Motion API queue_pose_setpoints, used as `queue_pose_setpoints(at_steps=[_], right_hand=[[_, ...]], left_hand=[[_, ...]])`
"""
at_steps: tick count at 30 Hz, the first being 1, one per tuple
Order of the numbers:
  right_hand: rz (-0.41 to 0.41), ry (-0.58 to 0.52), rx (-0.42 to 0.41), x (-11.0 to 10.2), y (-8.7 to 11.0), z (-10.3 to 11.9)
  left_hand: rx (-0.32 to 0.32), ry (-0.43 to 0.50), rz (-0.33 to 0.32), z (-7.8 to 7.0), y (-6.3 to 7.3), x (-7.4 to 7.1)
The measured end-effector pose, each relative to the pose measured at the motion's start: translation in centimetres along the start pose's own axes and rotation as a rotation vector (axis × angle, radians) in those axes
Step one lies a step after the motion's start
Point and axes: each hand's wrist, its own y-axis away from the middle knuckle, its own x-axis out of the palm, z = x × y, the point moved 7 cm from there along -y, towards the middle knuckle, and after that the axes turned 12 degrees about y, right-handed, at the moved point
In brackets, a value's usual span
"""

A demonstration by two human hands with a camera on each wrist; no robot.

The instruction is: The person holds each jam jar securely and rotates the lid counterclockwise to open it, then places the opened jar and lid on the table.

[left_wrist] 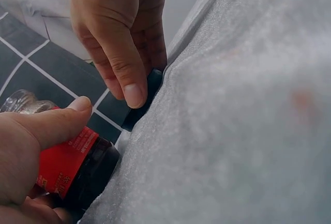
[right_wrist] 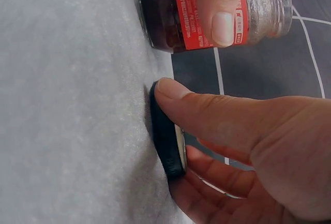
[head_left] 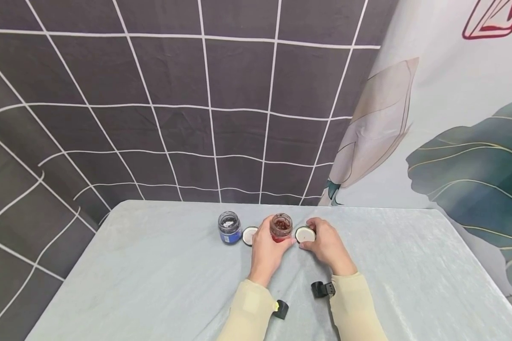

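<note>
My left hand (head_left: 265, 253) grips an open glass jar (head_left: 281, 223) with a red label and dark reddish contents, upright on the cloth. In the left wrist view the thumb lies along the red label (left_wrist: 64, 164). To the right of the jar, my right hand (head_left: 329, 246) pinches a round lid (head_left: 305, 235) by its edge, between thumb and fingers. This lid lies with its pale inside facing up; its dark rim (right_wrist: 164, 131) touches the cloth in the right wrist view. The jar and this lid are apart.
Left of my left hand stands a second open jar (head_left: 229, 228) with a blue label. Between that jar and the hand lies another lid (head_left: 249, 235), pale side up, partly hidden. A light grey cloth (head_left: 153, 279) covers the table, with a dark grid-patterned curtain (head_left: 239, 137) behind.
</note>
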Motion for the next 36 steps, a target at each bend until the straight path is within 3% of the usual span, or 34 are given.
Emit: queue_pose_setpoints(at_steps=[17,26,36], right_hand=[[0.010,-0.012,-0.035,0.0,0.2,0.1],[0.000,-0.039,-0.026,-0.4,0.2,0.0],[-0.026,-0.049,-0.031,-1.0,0.1,0.3]], left_hand=[[-0.046,-0.025,-0.001,0.3,0.2,-0.1],[-0.039,-0.017,0.023,0.0,0.3,0.0],[0.049,0.017,0.015,-2.0,0.6,-0.9]])
